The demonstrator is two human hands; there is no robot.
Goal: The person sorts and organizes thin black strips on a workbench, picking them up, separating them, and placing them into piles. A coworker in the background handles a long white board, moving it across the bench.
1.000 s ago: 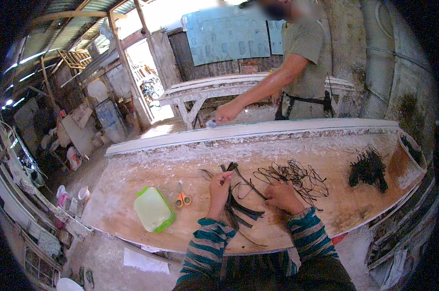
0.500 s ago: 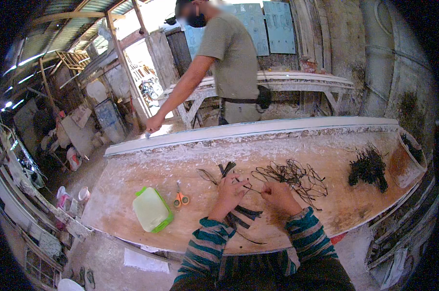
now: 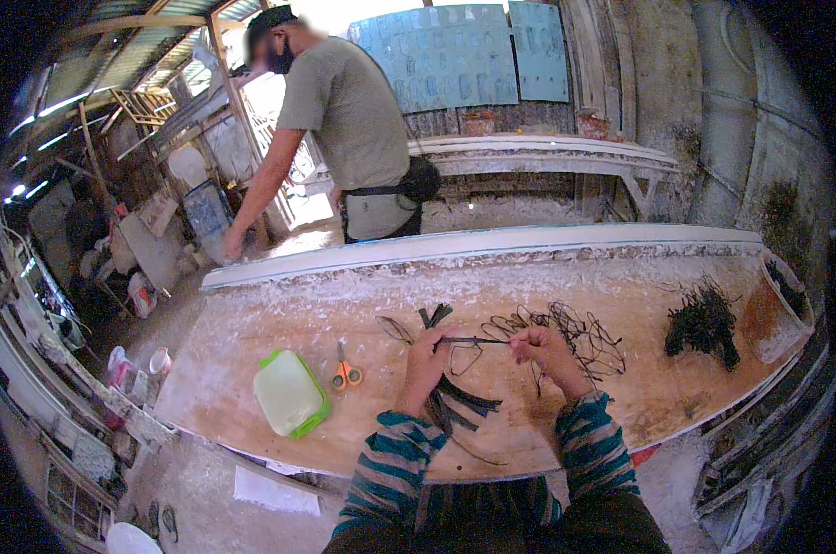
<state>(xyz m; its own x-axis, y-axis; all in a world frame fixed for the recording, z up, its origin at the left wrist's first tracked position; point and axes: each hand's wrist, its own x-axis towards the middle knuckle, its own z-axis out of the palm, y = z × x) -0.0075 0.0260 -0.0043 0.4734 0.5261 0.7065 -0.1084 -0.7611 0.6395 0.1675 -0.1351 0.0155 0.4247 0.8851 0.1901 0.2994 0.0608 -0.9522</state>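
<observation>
Between my hands a thin black strip (image 3: 478, 341) is stretched level, a loop of thin black cord hanging just beneath it. My left hand (image 3: 425, 362) is closed on the strip's left end. At its other end, my right hand (image 3: 545, 354) pinches it with the fingertips. Flat black strips (image 3: 469, 399) lie in a bunch below my left hand, and part of the bunch sticks out above that hand. Behind my right hand a tangle of black cord (image 3: 584, 334) spreads over the wooden table (image 3: 224, 355).
Orange-handled scissors (image 3: 346, 374) and a green-and-white plastic box (image 3: 291, 394) lie to the left. A black clump of cords (image 3: 704, 323) is at the right beside a tipped brown container (image 3: 776, 309). Beyond the long white rail (image 3: 492, 243), a co-worker (image 3: 358, 120) leans leftward.
My hands have drawn farther apart, the right one shifting right and up, and the black strip now shows between them. The co-worker has moved left, the hand leaving the rail's end.
</observation>
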